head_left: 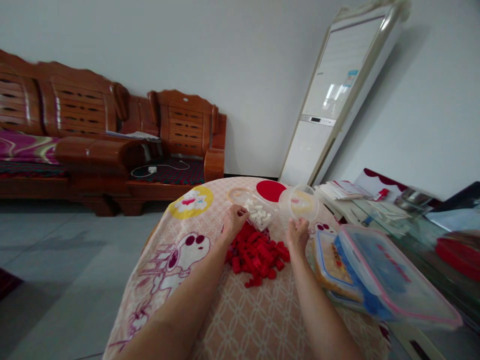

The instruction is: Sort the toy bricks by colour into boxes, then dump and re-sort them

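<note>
A loose pile of red toy building bricks (258,255) lies on the round table between my forearms. Just beyond it is a clear plastic box (270,220) with white bricks (258,212) inside. My left hand (236,220) is at the left edge of this box, its fingers pinched together; what is between them is too small to make out. My right hand (298,234) grips the near side of a translucent round tub (313,202), which is tilted above the table. The bottom edge of the tub is partly covered by my fingers.
To the right, lidded plastic boxes (405,275) are stacked at the table edge, beside a glass-topped table (405,225) with papers. A patterned cloth (255,320) covers the round table. Behind stand a wooden sofa (187,125) and a tall air conditioner (330,100).
</note>
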`<control>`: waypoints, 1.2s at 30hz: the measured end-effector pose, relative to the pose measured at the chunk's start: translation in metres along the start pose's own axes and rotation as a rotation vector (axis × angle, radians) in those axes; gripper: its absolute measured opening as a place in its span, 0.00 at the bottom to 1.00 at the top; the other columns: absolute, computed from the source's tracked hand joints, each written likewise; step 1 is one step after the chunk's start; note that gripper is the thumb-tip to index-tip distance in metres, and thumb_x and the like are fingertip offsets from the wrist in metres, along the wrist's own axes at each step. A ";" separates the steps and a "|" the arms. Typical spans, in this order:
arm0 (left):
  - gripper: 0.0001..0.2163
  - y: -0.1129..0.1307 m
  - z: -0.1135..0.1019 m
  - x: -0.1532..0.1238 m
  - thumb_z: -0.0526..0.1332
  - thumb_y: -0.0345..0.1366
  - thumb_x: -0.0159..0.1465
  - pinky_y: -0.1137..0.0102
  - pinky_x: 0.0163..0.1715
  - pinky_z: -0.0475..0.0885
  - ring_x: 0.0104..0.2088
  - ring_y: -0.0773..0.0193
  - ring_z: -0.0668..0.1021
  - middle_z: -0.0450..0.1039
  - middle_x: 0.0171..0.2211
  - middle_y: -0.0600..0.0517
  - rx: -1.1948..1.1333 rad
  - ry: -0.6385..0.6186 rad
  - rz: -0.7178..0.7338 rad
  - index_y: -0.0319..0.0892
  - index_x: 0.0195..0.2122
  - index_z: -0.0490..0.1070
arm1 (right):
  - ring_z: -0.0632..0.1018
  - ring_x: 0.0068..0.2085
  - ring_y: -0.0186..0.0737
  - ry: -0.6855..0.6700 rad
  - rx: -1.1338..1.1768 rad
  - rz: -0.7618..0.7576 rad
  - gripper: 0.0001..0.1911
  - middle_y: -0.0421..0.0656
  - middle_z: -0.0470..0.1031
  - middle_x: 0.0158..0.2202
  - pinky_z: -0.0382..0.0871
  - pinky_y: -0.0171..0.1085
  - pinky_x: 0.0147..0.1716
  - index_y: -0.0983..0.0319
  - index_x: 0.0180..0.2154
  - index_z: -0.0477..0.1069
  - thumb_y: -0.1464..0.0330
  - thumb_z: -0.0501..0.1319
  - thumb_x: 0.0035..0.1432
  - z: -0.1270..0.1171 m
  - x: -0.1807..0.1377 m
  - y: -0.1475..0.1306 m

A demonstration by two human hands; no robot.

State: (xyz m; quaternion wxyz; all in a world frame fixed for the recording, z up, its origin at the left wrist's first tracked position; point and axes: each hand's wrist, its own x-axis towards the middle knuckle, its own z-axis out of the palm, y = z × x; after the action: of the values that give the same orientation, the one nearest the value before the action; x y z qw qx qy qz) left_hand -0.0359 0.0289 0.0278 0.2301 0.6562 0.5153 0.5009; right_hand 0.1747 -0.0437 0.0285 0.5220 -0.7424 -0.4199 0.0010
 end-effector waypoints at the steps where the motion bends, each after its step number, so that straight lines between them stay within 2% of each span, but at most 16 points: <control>1: 0.05 -0.001 0.000 0.000 0.62 0.34 0.54 0.72 0.31 0.68 0.27 0.66 0.74 0.74 0.29 0.51 0.005 0.001 0.003 0.40 0.26 0.76 | 0.78 0.46 0.55 0.007 -0.016 0.003 0.23 0.61 0.76 0.45 0.68 0.48 0.46 0.68 0.51 0.64 0.60 0.51 0.60 0.003 0.002 0.004; 6: 0.05 -0.003 0.000 0.002 0.62 0.35 0.54 0.72 0.31 0.68 0.27 0.66 0.74 0.74 0.29 0.51 -0.003 0.010 0.014 0.39 0.27 0.76 | 0.76 0.48 0.57 -0.018 -0.062 -0.010 0.26 0.62 0.76 0.46 0.67 0.49 0.47 0.70 0.54 0.66 0.62 0.53 0.58 0.008 0.000 0.016; 9: 0.05 -0.003 0.000 0.001 0.62 0.34 0.54 0.72 0.31 0.68 0.27 0.67 0.74 0.74 0.28 0.51 -0.013 -0.007 0.012 0.39 0.27 0.76 | 0.75 0.51 0.57 -0.062 -0.138 -0.122 0.30 0.62 0.74 0.49 0.65 0.48 0.50 0.72 0.59 0.62 0.65 0.54 0.57 0.003 -0.007 0.007; 13: 0.04 -0.001 -0.001 0.000 0.62 0.33 0.55 0.72 0.30 0.67 0.27 0.67 0.73 0.72 0.28 0.51 -0.012 -0.007 0.037 0.39 0.27 0.76 | 0.77 0.46 0.52 -0.298 -0.345 -0.408 0.29 0.56 0.76 0.44 0.66 0.44 0.47 0.67 0.62 0.60 0.72 0.52 0.59 -0.001 -0.016 -0.014; 16: 0.04 -0.001 -0.002 -0.001 0.62 0.32 0.55 0.72 0.31 0.68 0.28 0.67 0.73 0.72 0.28 0.52 -0.034 -0.021 0.061 0.39 0.27 0.76 | 0.77 0.44 0.49 -0.438 -0.405 -0.490 0.26 0.55 0.77 0.42 0.67 0.42 0.45 0.67 0.60 0.64 0.74 0.53 0.59 0.002 -0.017 -0.022; 19: 0.03 0.001 -0.002 -0.002 0.63 0.31 0.54 0.73 0.32 0.68 0.28 0.68 0.73 0.72 0.29 0.52 -0.053 -0.061 0.087 0.39 0.28 0.75 | 0.76 0.46 0.48 -0.475 -0.360 -0.549 0.26 0.55 0.76 0.45 0.68 0.41 0.47 0.68 0.58 0.64 0.74 0.55 0.58 0.003 -0.016 -0.021; 22: 0.02 0.004 -0.002 -0.003 0.63 0.30 0.54 0.73 0.32 0.69 0.29 0.68 0.73 0.72 0.29 0.52 -0.066 -0.089 0.112 0.39 0.27 0.75 | 0.76 0.46 0.46 -0.473 -0.304 -0.569 0.24 0.54 0.76 0.46 0.68 0.40 0.47 0.67 0.56 0.66 0.75 0.55 0.57 0.004 -0.015 -0.017; 26: 0.02 0.008 -0.003 -0.005 0.63 0.30 0.54 0.73 0.33 0.69 0.30 0.67 0.74 0.72 0.29 0.52 -0.082 -0.143 0.143 0.39 0.28 0.75 | 0.78 0.40 0.44 -0.401 -0.255 -0.498 0.20 0.51 0.78 0.39 0.68 0.38 0.41 0.66 0.50 0.68 0.77 0.52 0.56 0.004 -0.015 -0.011; 30: 0.03 0.008 -0.004 -0.006 0.63 0.31 0.54 0.72 0.34 0.71 0.32 0.66 0.74 0.73 0.30 0.52 -0.117 -0.170 0.156 0.39 0.29 0.76 | 0.78 0.36 0.42 -0.370 -0.131 -0.518 0.16 0.47 0.78 0.34 0.67 0.36 0.36 0.64 0.45 0.70 0.76 0.53 0.55 0.004 -0.017 -0.005; 34: 0.08 0.008 -0.004 -0.004 0.62 0.32 0.54 0.70 0.38 0.74 0.35 0.65 0.77 0.76 0.38 0.50 -0.203 -0.203 0.174 0.40 0.34 0.76 | 0.77 0.34 0.43 -0.310 -0.072 -0.523 0.12 0.48 0.77 0.33 0.68 0.37 0.36 0.63 0.42 0.73 0.72 0.54 0.57 -0.002 -0.022 -0.005; 36: 0.10 0.012 -0.007 -0.005 0.62 0.33 0.54 0.69 0.39 0.74 0.38 0.64 0.77 0.76 0.41 0.48 -0.207 -0.167 0.183 0.40 0.37 0.76 | 0.77 0.33 0.43 -0.261 -0.023 -0.494 0.11 0.48 0.77 0.33 0.68 0.38 0.36 0.63 0.41 0.73 0.69 0.55 0.59 -0.008 -0.025 -0.007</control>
State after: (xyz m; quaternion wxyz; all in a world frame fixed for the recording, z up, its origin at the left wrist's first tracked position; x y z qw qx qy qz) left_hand -0.0370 0.0188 0.0387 0.2917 0.7127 0.3780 0.5140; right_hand 0.1576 -0.0650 0.0265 0.4392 -0.6171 -0.6519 -0.0354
